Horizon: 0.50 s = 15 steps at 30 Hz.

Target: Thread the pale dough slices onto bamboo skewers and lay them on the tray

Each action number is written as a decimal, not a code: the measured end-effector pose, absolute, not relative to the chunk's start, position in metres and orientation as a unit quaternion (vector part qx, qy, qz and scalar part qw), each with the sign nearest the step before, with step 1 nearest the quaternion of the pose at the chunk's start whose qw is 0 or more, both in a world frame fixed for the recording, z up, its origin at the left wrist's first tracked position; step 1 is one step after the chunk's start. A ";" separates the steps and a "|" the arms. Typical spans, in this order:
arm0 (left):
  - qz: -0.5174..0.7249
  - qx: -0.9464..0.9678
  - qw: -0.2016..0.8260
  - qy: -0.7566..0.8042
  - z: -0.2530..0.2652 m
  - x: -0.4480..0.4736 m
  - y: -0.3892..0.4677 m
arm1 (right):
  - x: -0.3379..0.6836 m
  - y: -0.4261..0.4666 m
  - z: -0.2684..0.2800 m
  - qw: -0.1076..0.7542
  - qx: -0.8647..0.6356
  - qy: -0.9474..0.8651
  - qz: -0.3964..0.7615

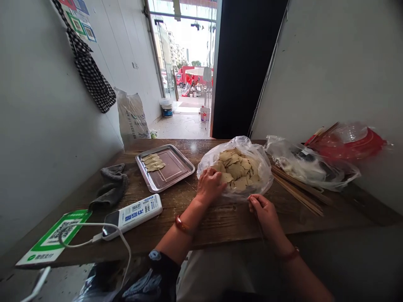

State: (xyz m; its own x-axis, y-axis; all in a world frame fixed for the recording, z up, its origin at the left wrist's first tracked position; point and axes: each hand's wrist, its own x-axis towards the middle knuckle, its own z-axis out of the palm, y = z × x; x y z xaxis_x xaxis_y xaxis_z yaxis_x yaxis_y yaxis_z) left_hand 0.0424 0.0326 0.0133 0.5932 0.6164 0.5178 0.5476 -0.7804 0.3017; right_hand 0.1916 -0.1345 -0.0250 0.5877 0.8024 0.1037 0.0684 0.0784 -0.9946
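A clear plastic bag (206,157), rolled open, holds a pile of thin, pale yellow-green flat slices (236,170). My left hand (210,184) rests at the pile's near left side, thumb and forefinger closed about the edge of one slice (226,178); its other fingers are partly hidden. Just right of the bag's near edge, my right hand (263,212) pinches a thin wooden skewer (261,230) that slants down below it. On the metal tray (179,167) to the left lie several similar slices (153,162) in a row, with skewer ends sticking out.
Loose skewers (297,191) lie right of the bag, beside another plastic bag (302,165) and a red bag (349,144). At left are a dark cloth (110,184), a power bank (138,214) with a white cable (124,239), and a green QR card (56,235). The wooden table (220,228) ends close to me.
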 end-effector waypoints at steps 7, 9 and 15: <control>0.324 0.899 0.027 0.293 0.013 0.046 0.027 | 0.192 -0.133 -0.030 0.589 -0.650 -0.412 0.246; 0.337 0.892 0.025 0.300 0.012 0.049 0.027 | 0.192 -0.133 -0.031 0.589 -0.650 -0.414 0.244; 0.405 0.865 0.094 0.281 0.008 0.057 0.033 | 0.191 -0.134 -0.032 0.583 -0.659 -0.406 0.246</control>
